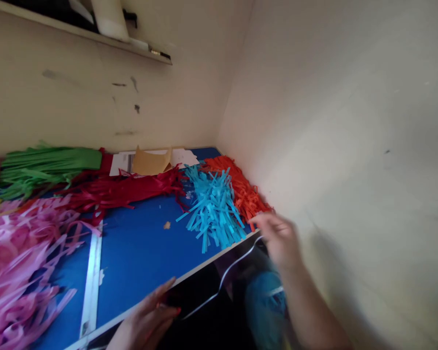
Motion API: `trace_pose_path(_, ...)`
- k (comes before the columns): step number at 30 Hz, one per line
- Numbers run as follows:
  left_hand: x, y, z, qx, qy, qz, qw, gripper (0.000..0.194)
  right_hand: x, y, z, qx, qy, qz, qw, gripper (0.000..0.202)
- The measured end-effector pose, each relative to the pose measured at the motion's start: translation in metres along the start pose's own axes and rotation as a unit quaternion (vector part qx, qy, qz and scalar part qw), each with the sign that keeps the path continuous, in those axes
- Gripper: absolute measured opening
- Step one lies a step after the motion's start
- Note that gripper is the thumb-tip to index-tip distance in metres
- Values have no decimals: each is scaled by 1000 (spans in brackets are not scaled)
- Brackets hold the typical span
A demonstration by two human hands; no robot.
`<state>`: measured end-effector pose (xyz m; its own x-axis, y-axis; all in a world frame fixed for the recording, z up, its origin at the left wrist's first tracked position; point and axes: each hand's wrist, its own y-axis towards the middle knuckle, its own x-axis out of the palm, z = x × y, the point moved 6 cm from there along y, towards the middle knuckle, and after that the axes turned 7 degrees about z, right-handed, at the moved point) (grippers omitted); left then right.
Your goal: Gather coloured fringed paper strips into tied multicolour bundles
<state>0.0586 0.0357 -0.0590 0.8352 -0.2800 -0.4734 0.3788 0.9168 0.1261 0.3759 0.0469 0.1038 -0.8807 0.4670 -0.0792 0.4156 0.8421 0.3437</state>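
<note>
A thin white cord [226,274] runs slackly between my two hands, below the front edge of the blue table [142,243]. My left hand [148,313] is at that edge, its fingers closed around one end of the cord. Farther right, my right hand [277,236] pinches the other end beside the table's right corner. Next to it lie orange paper fringe [244,192] and light blue paper fringe [215,206]. A blurred blue bundle [264,304] shows below my right hand.
Pink fringe [25,262], green fringe [51,163] and red fringe [131,189] lie on the table, with brown paper [151,162] at the back. A wall [343,146] borders the right side. Overhead hangs a shelf [76,33].
</note>
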Motion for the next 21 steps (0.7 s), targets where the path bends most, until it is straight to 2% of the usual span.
trace_pose_path(2, -15, 5, 8, -78, -95, 54, 991, 28, 70, -45, 22, 44, -58, -150, 986, 27)
trace_pose_path(3, -19, 6, 8, -152, -154, 73, 974, 32, 96, -65, 29, 53, -65, -189, 979, 30)
trace_pose_path(5, -18, 3, 5, -304, -291, 98, 902, 43, 131, -93, 35, 50, -80, -227, 969, 31)
trace_pose_path(6, -15, 0, 5, -359, -355, 105, 857, 46, 141, -102, 36, 49, -84, -238, 966, 30)
trace_pose_path(8, -10, -5, 8, -415, -451, 117, 781, 49, 154, -110, 38, 53, -90, -262, 959, 30)
trace_pose_path(9, -8, -6, 9, -423, -478, 121, 760, 49, 157, -112, 39, 58, -94, -274, 955, 29)
trace_pose_path(11, -6, -9, 10, -427, -500, 123, 743, 49, 161, -112, 42, 65, -108, -292, 948, 29)
trace_pose_path(13, -4, -11, 10, -425, -499, 117, 747, 48, 163, -112, 44, 68, -118, -307, 942, 31)
trace_pose_path(15, -5, -11, 8, -409, -477, 108, 770, 46, 165, -113, 45, 65, -122, -320, 937, 32)
trace_pose_path(19, -15, -7, 8, -345, -371, 88, 858, 37, 167, -117, 43, 28, -160, -352, 922, 32)
trace_pose_path(21, -21, -4, 12, -305, -312, 84, 896, 35, 165, -117, 41, 15, -187, -363, 913, 24)
